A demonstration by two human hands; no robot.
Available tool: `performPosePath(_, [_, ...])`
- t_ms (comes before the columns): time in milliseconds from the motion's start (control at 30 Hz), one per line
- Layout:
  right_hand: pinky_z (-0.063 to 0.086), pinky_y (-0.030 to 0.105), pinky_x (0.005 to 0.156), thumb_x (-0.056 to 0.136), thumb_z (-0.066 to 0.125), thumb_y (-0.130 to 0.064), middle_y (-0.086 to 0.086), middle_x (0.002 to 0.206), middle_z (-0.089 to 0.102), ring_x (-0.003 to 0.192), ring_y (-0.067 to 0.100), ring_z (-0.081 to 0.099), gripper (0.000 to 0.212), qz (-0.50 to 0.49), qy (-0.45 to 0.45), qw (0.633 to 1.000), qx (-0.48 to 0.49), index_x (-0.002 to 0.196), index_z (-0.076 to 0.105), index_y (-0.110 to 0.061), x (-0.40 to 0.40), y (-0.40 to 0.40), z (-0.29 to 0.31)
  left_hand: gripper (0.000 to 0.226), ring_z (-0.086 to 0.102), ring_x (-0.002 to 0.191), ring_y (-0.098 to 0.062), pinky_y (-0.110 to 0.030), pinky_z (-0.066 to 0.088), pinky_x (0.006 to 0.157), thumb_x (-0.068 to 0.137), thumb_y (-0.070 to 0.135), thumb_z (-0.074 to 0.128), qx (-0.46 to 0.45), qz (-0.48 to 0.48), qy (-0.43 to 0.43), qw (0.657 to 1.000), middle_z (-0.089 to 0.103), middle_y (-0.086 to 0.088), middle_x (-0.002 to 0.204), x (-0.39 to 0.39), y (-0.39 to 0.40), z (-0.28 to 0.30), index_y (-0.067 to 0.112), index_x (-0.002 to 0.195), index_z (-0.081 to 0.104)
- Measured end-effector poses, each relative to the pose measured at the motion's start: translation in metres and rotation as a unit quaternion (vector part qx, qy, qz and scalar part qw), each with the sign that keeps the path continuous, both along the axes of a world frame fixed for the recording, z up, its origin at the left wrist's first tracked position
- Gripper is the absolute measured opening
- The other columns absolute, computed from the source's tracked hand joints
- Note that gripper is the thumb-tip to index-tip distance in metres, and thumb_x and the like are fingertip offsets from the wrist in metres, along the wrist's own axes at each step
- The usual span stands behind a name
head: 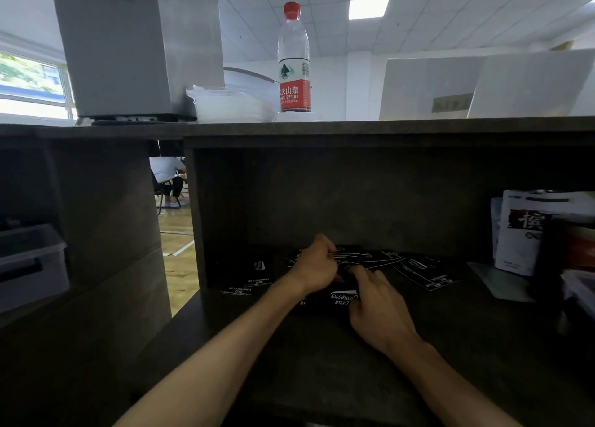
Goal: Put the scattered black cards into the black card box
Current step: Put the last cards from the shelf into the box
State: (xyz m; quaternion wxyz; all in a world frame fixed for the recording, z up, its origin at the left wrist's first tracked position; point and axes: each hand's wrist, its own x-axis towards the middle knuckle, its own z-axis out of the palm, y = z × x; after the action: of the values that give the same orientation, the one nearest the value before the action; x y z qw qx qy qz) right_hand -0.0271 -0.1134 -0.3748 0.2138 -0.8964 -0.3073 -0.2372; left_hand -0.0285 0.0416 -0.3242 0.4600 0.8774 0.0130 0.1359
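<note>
Black cards with white print lie scattered on the dark desk under the shelf: two at the left, a fan of them behind my hands, one at the right. My left hand pinches a thin bunch of black cards, fingers curled. The black card box lies flat in front of it, white lettering facing me. My right hand rests on the box's right end, fingers stretched forward over it.
A dark shelf board spans overhead, carrying a water bottle, a clear tub and a grey block. White packets stand at the right. A grey plastic bin sits at the left.
</note>
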Motion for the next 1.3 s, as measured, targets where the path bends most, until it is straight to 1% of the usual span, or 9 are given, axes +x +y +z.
performPosePath(100, [0.041, 0.024, 0.072, 0.087, 0.054, -0.014, -0.008, 0.108, 0.056, 0.097, 0.007, 0.043, 0.033, 0.020, -0.018, 1.000, -0.011, 0.117, 0.051, -0.028, 0.000, -0.001, 0.000, 0.026, 0.069, 0.085, -0.021, -0.031, 0.060, 0.072, 0.093, -0.004, 0.043, -0.138, 0.012, -0.061, 0.989, 0.058, -0.008, 0.104, -0.009, 0.004, -0.002, 0.021, 0.098, 0.048])
performPosePath(300, [0.045, 0.025, 0.074, 0.090, 0.053, -0.021, -0.010, 0.106, 0.053, 0.100, 0.008, 0.044, 0.023, 0.018, -0.025, 0.999, -0.009, 0.111, 0.050, -0.030, -0.001, 0.001, 0.000, 0.008, 0.059, 0.093, -0.011, -0.033, 0.051, 0.087, 0.096, 0.022, 0.056, 0.062, 0.227, -0.151, 0.960, 0.060, 0.001, 0.105, -0.036, 0.054, -0.026, 0.023, 0.103, 0.057])
performPosePath(433, [0.046, 0.029, 0.086, 0.089, 0.055, -0.024, -0.007, 0.118, 0.046, 0.111, 0.011, 0.041, 0.032, 0.003, -0.021, 1.000, -0.019, 0.121, 0.050, -0.027, -0.002, 0.003, 0.001, 0.015, 0.058, 0.089, -0.001, -0.018, 0.041, 0.070, 0.102, 0.032, 0.042, -0.095, 0.097, -0.038, 0.990, 0.068, 0.002, 0.104, -0.035, 0.032, -0.036, 0.032, 0.098, 0.057])
performPosePath(667, [0.043, 0.041, 0.098, 0.091, 0.052, -0.020, -0.004, 0.127, 0.051, 0.118, 0.014, 0.040, 0.038, -0.029, 0.009, 0.999, -0.034, 0.129, 0.047, -0.024, 0.001, 0.001, -0.001, 0.038, 0.064, 0.077, -0.018, -0.028, 0.046, 0.069, 0.103, 0.035, 0.038, -0.231, 0.042, 0.032, 0.971, 0.070, -0.007, 0.084, 0.010, 0.010, -0.022, 0.017, 0.087, 0.068])
performPosePath(733, [0.045, 0.039, 0.096, 0.091, 0.052, -0.020, -0.003, 0.125, 0.053, 0.117, 0.015, 0.042, 0.036, -0.036, 0.008, 0.999, -0.028, 0.127, 0.048, -0.024, 0.002, 0.003, -0.001, 0.028, 0.064, 0.087, -0.023, -0.030, 0.049, 0.080, 0.101, 0.026, 0.044, -0.121, 0.128, -0.013, 0.984, 0.069, -0.014, 0.097, 0.025, 0.028, -0.020, 0.012, 0.093, 0.068])
performPosePath(800, [0.046, 0.038, 0.094, 0.090, 0.052, -0.020, -0.003, 0.123, 0.055, 0.115, 0.016, 0.044, 0.034, -0.049, 0.005, 0.999, -0.023, 0.124, 0.050, -0.023, 0.002, 0.004, -0.002, 0.029, 0.058, 0.116, -0.027, -0.036, 0.044, 0.101, 0.098, 0.028, 0.053, 0.144, 0.133, -0.028, 0.980, 0.062, -0.011, 0.126, 0.032, 0.045, -0.027, 0.016, 0.122, 0.062])
performPosePath(1000, [0.047, 0.034, 0.088, 0.087, 0.053, -0.020, -0.002, 0.118, 0.058, 0.112, 0.018, 0.047, 0.033, -0.105, -0.019, 0.994, -0.023, 0.120, 0.052, -0.022, 0.003, 0.002, -0.002, 0.049, 0.033, 0.137, -0.027, -0.040, 0.026, 0.110, 0.093, 0.032, 0.051, 0.490, 0.087, -0.004, 0.867, 0.050, -0.006, 0.143, 0.035, 0.065, -0.044, 0.026, 0.141, 0.045])
performPosePath(1100, [0.046, 0.033, 0.087, 0.086, 0.052, -0.016, -0.002, 0.117, 0.059, 0.111, 0.018, 0.047, 0.033, -0.094, -0.025, 0.995, -0.030, 0.119, 0.052, -0.022, 0.003, 0.001, -0.003, 0.042, 0.038, 0.131, -0.030, -0.042, 0.029, 0.108, 0.094, 0.039, 0.049, 0.505, 0.157, -0.003, 0.848, 0.053, -0.009, 0.135, 0.029, 0.070, -0.043, 0.022, 0.131, 0.053])
performPosePath(1300, [0.046, 0.032, 0.087, 0.087, 0.052, -0.014, -0.003, 0.115, 0.059, 0.109, 0.016, 0.047, 0.033, -0.065, -0.024, 0.997, -0.023, 0.118, 0.053, -0.023, 0.000, -0.001, -0.001, 0.048, 0.038, 0.140, -0.020, -0.026, 0.026, 0.117, 0.097, 0.017, 0.048, 0.263, -0.028, 0.046, 0.963, 0.043, -0.001, 0.151, 0.023, 0.067, -0.045, 0.028, 0.143, 0.047])
